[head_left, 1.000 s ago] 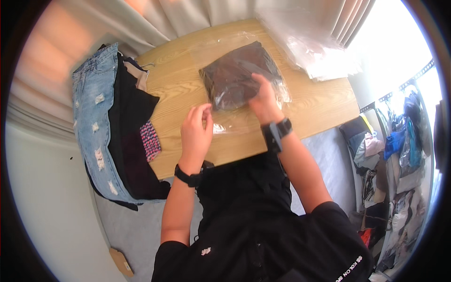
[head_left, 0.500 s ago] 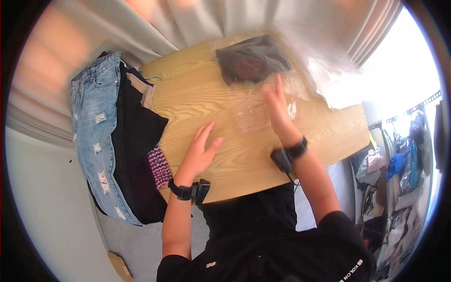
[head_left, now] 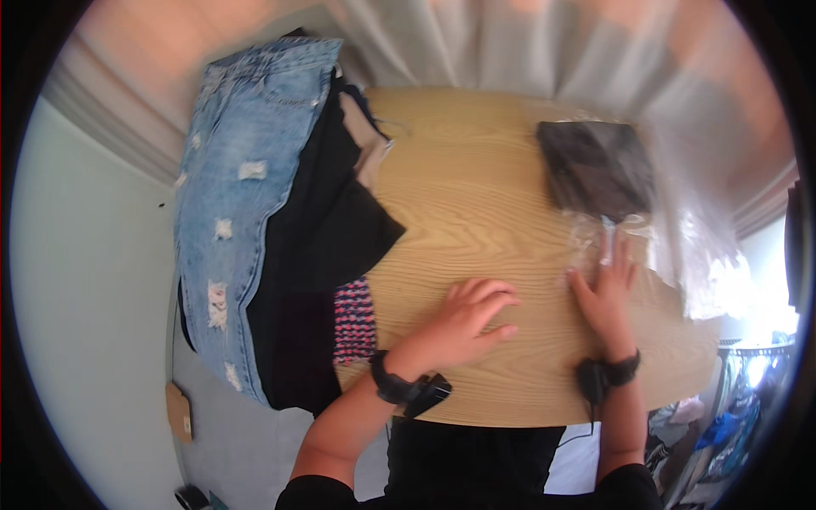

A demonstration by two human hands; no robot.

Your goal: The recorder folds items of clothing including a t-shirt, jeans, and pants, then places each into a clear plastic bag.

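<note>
A dark folded garment in a clear plastic bag (head_left: 595, 166) lies at the back right of the wooden table (head_left: 459, 187). My right hand (head_left: 605, 297) is at the near end of that bag, its fingers spread and reaching onto the transparent plastic. Over the middle of the table, nearer me, is my left hand (head_left: 476, 327). Its fingers are loosely bent and the thumb stands apart, with nothing held. Both wrists wear a black strap with a small black device.
Ripped light-blue jeans (head_left: 242, 178) top a clothes pile on the left, over black garments (head_left: 319, 229) and a pink-and-navy knit (head_left: 354, 319). More clear plastic (head_left: 701, 246) spreads at the right. Curtains (head_left: 510, 51) hang behind; bagged clothes (head_left: 722, 442) hang at lower right.
The view has swung left, so the table's things appear farther right. My right hand has come from a raised, blurred position to the bag's near end. My left hand has turned, pointing more rightward.
</note>
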